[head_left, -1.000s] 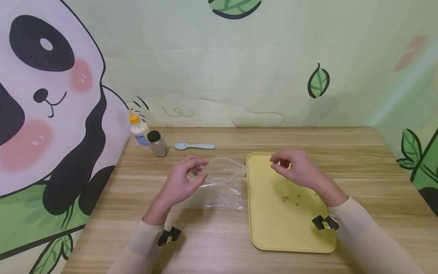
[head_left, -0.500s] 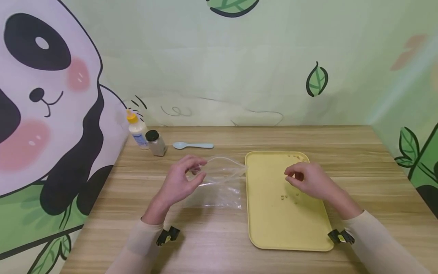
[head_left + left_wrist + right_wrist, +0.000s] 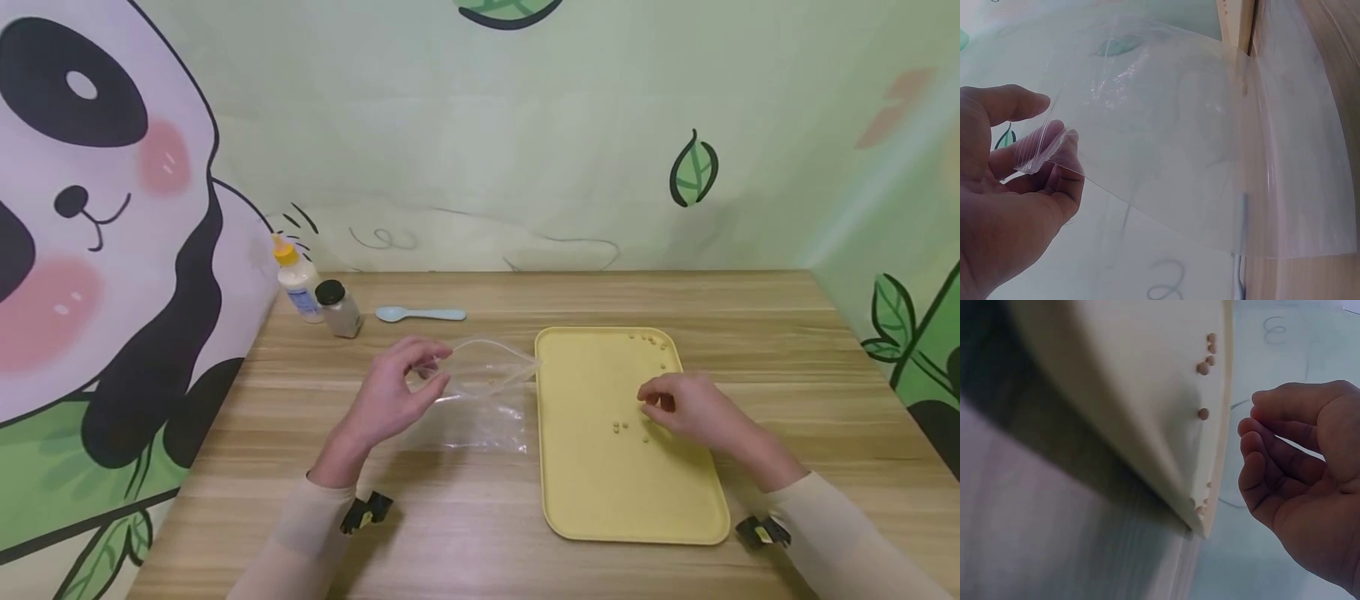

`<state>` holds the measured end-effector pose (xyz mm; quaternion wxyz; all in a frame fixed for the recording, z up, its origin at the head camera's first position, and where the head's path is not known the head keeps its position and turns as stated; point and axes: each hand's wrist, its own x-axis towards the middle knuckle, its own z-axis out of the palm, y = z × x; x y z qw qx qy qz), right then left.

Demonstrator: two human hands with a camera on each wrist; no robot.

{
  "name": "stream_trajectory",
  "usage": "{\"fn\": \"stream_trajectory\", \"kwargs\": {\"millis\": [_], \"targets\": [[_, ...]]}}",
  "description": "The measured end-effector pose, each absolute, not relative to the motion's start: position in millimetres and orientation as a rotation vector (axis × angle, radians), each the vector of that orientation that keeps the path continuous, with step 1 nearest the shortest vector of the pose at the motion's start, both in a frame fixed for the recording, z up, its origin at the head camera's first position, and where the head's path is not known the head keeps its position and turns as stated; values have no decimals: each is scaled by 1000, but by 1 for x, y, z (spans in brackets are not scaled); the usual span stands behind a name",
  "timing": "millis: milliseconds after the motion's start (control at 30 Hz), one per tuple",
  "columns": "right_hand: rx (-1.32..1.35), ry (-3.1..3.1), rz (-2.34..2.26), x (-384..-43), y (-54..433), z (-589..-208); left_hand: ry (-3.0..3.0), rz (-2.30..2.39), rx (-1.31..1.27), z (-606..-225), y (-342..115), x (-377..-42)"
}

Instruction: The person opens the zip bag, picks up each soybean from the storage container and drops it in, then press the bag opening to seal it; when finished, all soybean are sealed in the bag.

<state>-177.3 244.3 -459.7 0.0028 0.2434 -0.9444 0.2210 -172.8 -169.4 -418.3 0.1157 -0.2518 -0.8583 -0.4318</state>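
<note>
My left hand (image 3: pixel 393 392) holds a clear plastic zip bag (image 3: pixel 483 429) by one corner of its mouth. The mouth gapes, and the bag lies out beside a yellow tray (image 3: pixel 600 500). In the left wrist view the bag's ribbed zip edge (image 3: pixel 1044 140) runs across the curled fingers, while another finger stands off above it. My right hand (image 3: pixel 693 408) hovers low over the right side of the tray, fingers loosely bent, nothing visible between them. Several small tan balls (image 3: pixel 625 426) lie in the tray's middle; others (image 3: pixel 1203 369) show in the right wrist view.
More balls (image 3: pixel 651 339) sit near the tray's far right corner. At the back left stand a yellow-capped squeeze bottle (image 3: pixel 300 287) and a black-lidded jar (image 3: pixel 339 310). A light blue spoon (image 3: pixel 420 314) lies beside them. A painted wall (image 3: pixel 487 150) rises behind the table.
My right hand has moved right and nearer to me, from the tray's far side to its right side, uncovering the far-corner balls. The left hand keeps its hold on the bag.
</note>
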Motion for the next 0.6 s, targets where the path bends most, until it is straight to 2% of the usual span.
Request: {"fn": "stream_trajectory", "kwargs": {"millis": [600], "targets": [[811,-3031,653,-175,251,-478,-2527,-1263,-735,-419,-170,-174]]}}
